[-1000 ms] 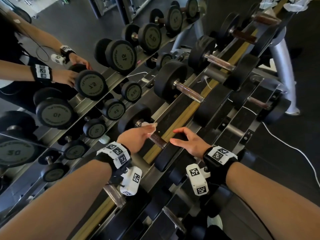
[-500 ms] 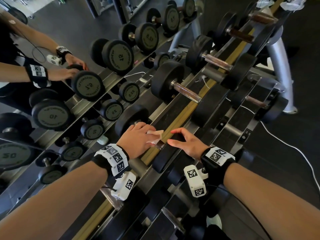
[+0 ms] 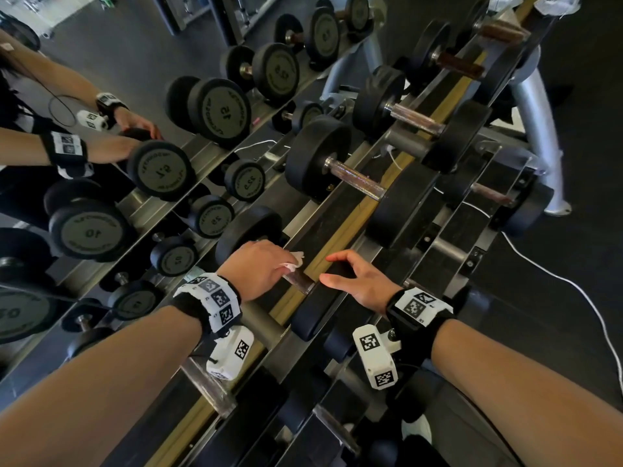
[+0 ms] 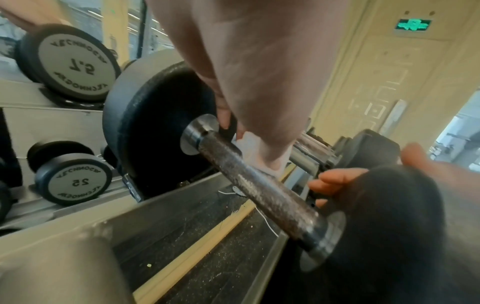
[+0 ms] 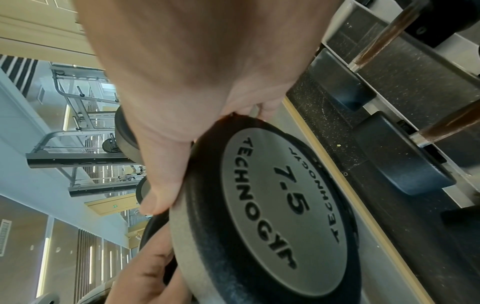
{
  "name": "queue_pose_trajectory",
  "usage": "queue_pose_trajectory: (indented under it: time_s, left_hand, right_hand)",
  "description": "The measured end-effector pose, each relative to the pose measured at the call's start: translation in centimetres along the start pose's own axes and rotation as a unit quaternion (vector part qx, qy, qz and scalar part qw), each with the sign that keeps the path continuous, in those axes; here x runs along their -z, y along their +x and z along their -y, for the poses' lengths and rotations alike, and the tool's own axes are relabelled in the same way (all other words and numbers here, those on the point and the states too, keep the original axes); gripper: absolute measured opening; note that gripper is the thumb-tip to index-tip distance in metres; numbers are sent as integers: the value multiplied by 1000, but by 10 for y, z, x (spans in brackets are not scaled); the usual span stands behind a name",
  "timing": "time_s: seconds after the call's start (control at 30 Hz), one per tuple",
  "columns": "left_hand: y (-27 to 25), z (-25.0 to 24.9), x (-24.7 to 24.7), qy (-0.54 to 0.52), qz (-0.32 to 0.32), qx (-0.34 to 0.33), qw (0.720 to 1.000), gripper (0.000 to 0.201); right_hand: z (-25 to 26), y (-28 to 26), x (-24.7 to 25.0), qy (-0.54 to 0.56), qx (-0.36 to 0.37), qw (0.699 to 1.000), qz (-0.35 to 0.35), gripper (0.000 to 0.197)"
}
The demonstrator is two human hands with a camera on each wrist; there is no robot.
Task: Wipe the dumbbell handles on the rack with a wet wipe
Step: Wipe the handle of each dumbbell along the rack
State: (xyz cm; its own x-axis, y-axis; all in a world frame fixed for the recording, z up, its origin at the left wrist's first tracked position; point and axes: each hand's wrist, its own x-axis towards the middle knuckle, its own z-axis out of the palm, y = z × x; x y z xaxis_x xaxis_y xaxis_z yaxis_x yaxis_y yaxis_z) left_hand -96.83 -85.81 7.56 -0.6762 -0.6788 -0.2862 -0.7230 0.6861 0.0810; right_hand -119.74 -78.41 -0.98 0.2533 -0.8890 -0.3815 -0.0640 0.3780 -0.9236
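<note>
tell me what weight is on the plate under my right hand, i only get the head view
Observer: In the right wrist view the plate reads 7.5.
Operator: is the right hand clamped on it
Observer: The right hand rests on its rim, with the thumb lying straight along the edge.
Operator: where on the handle is the wipe
Observer: In the left wrist view the wipe is under the left hand near the far collar. The rest of the handle is bare.
</note>
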Motion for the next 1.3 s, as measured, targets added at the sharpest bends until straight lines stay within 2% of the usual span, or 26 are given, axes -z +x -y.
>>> queue_pose_trajectory:
  time_s: [0.1,0.23,0.4,0.53,0.7,0.8,0.9,0.97,1.07,1.17,1.3]
  left_hand:
    - [1,-14,-5,-23,-8,27,999,29]
    - [0,-38,-19,-34,5,-20,999,22]
    - [6,-5,-4,-19,10,14,1000,17]
    - [5,-1,-5,-26,-7,16,1000,19]
    - [4,-19,-20,-20,17,-18,999,24]
    - [5,-10,-15,20,17,14,1000,30]
    - [8,-6,-12,38,21,59,997,32]
    - [9,-15,-16,34,25,51,998,32]
    - [5,-27,-24,23,46,4,999,32]
    - [5,-21,-18,46,60,-16,997,37]
    - [12,1,-3,76,58,52,994,43]
  right_hand:
    - [0,-1,-1,-3,3,1000,-6,61]
    - [0,-2,-2,-1,1,1000,-14,69]
    - [1,-3,-2,-4,6,1000,-18,72]
    - [-3,-3,-3,5,11,999,-32,70]
    - [-7,-8,-9,37,17,996,-82,59]
    - [-10,-13,-17,49,25,994,-95,52]
    - [-9,-17,-21,49,30,994,-90,54]
    - [-9,-17,-20,46,28,995,-84,59]
    - [-9,-19,-20,46,33,995,-80,63]
    - [-12,-20,-22,55,48,993,-97,63]
    - [-12,-20,-21,62,46,992,-102,64]
